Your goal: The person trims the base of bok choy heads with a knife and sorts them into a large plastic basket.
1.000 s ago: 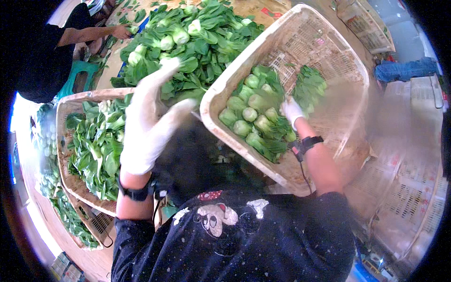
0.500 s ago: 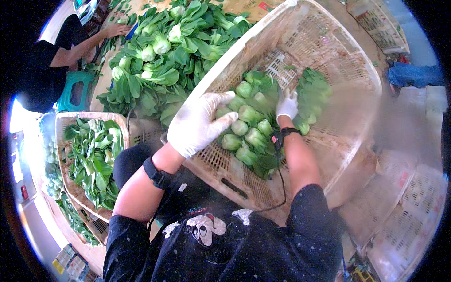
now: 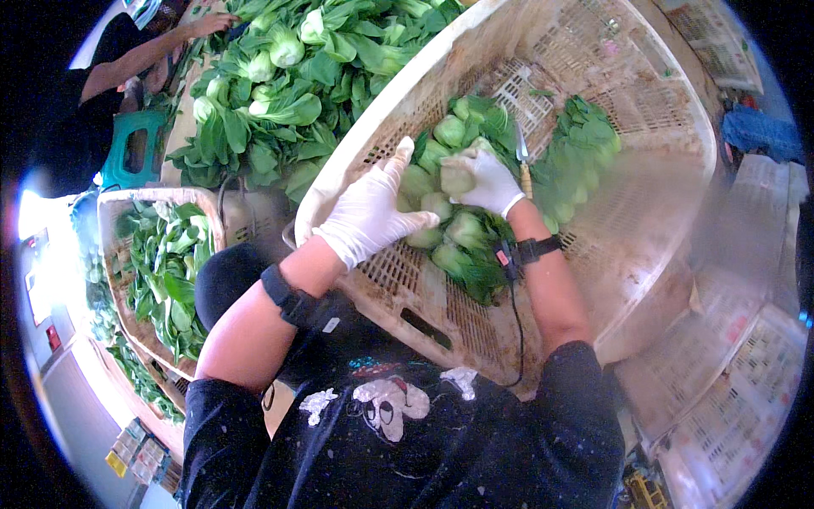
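Note:
Both my hands wear white gloves and are inside a big crate of stained, off-white plastic. My left hand is at the near left of a pile of green bok choy, thumb and fingers spread apart beside the heads. My right hand is closed around a bok choy head on top of the pile, partly hiding it. A small knife with a pale handle shows beside my right hand; whether the hand touches it is unclear. Another row of bok choy lies further right in the crate.
A large heap of loose bok choy covers the table at the far left. Left of me stands a smaller crate full of greens. A green stool and a co-worker's arm are further left. Flattened crates or sheets lie at right.
My right hand has moved left from between the two bok choy rows and closed on a head. The knife is now visible. My left hand's fingers have spread wider.

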The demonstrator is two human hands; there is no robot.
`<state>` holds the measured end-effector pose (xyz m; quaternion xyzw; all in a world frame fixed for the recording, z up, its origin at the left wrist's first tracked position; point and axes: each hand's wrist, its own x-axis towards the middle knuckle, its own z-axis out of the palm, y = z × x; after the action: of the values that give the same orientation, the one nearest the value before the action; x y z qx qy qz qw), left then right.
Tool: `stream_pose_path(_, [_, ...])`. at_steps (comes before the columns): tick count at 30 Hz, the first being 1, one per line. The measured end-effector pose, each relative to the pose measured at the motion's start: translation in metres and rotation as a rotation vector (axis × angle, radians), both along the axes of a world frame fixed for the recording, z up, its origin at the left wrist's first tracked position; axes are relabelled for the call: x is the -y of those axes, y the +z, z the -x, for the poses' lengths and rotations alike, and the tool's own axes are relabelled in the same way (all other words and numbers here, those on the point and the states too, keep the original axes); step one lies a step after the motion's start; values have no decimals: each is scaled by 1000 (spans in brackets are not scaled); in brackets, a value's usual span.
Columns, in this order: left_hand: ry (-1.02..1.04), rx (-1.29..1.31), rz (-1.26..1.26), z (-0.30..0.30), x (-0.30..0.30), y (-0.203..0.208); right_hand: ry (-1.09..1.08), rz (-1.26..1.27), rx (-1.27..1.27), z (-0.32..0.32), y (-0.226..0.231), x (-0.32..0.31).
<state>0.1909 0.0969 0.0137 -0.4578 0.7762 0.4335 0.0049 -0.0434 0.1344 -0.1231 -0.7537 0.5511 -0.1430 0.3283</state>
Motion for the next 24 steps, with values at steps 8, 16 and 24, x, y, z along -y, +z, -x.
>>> stream_pose_path(8, [374,-711,-241,9,-8,12,-201,-15,1175,-38,122,19])
stream_pose_path(16, [369,-896,-342,16,5,37,-378,-466,-660,-53,-108,-90])
stream_pose_path(24, [229,-673,-323,3,5,33,-188,-419,-404,-15,-3,-99])
